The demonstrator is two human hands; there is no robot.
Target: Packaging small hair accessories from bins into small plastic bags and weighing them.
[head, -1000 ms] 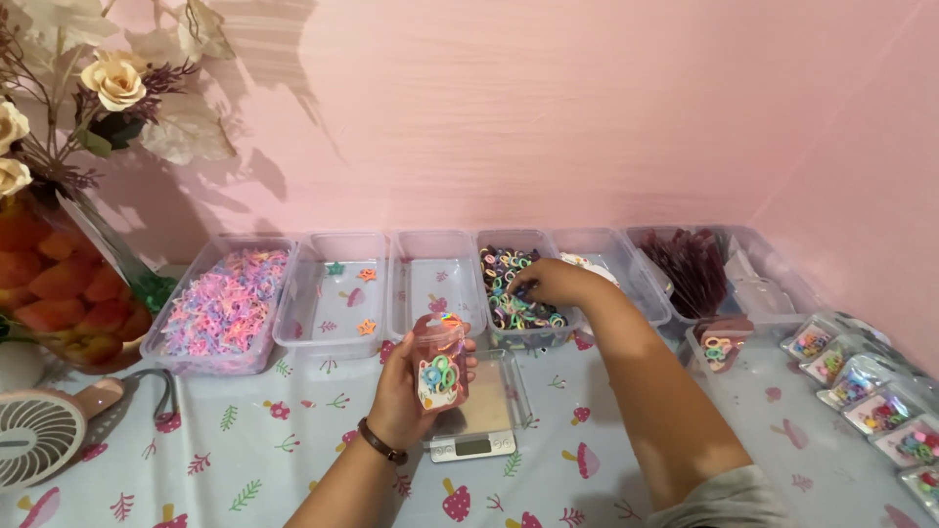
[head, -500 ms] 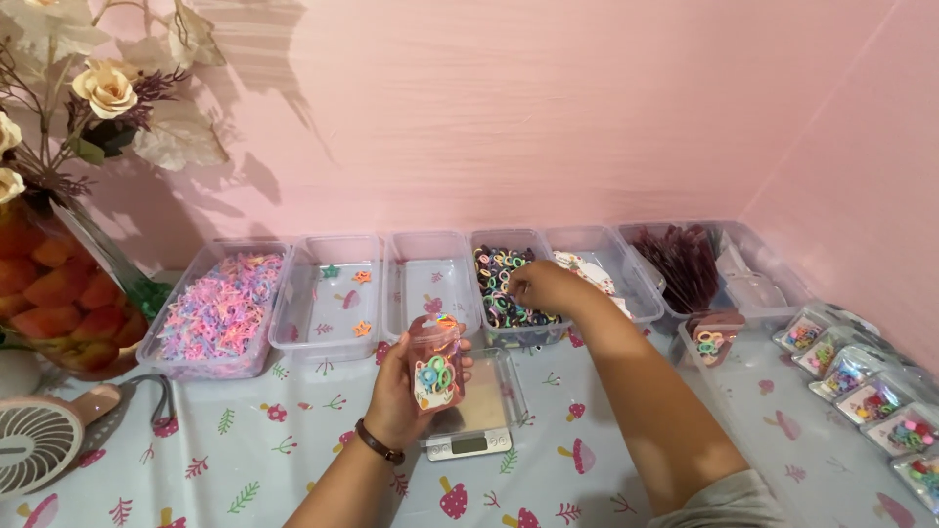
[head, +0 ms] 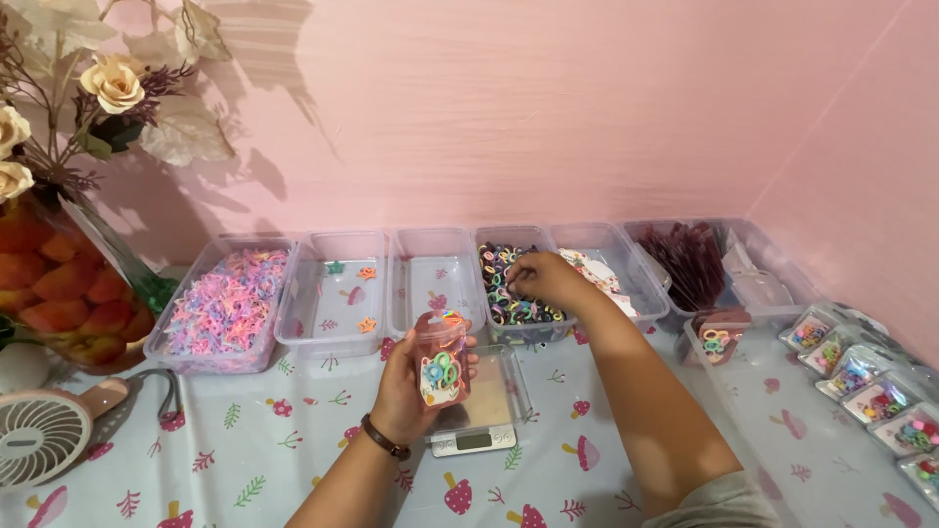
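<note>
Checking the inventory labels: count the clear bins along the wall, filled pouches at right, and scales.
Clear bins: 6
Filled pouches in the right row, as far as visible: 6
Digital scale: 1
Total: 13

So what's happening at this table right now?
A person's left hand holds a small pink pouch of coloured rings upright above a small scale. The right hand reaches into a clear bin of coloured rings in a row of bins by the wall. Filled packets line the right edge.
</note>
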